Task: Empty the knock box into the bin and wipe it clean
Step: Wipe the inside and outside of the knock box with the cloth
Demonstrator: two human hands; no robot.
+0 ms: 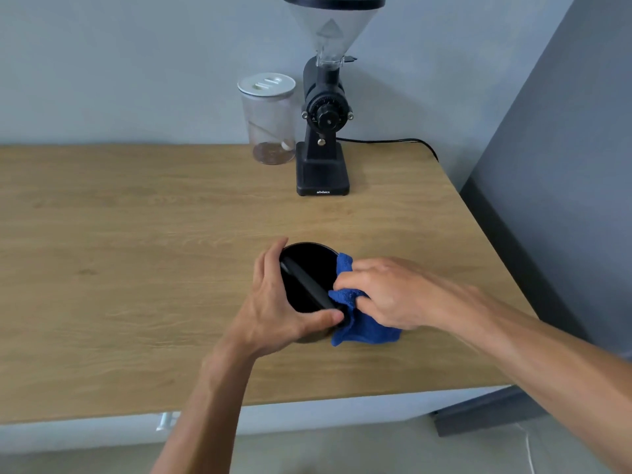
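Note:
A round black knock box (309,268) with a black bar across its mouth stands on the wooden table (136,251), near the front right. My left hand (277,302) wraps around its left side, thumb on the near rim. My right hand (386,292) grips a blue cloth (362,325) and presses it against the box's right rim; part of the cloth hangs down the outside onto the table. The inside of the box looks dark and I cannot tell what it holds. No bin is in view.
A black coffee grinder (323,131) with a clear hopper stands at the back, its cable (393,141) running off to the right. A clear jar (270,121) with a white lid sits left of it. The table's right edge meets a grey wall (564,165).

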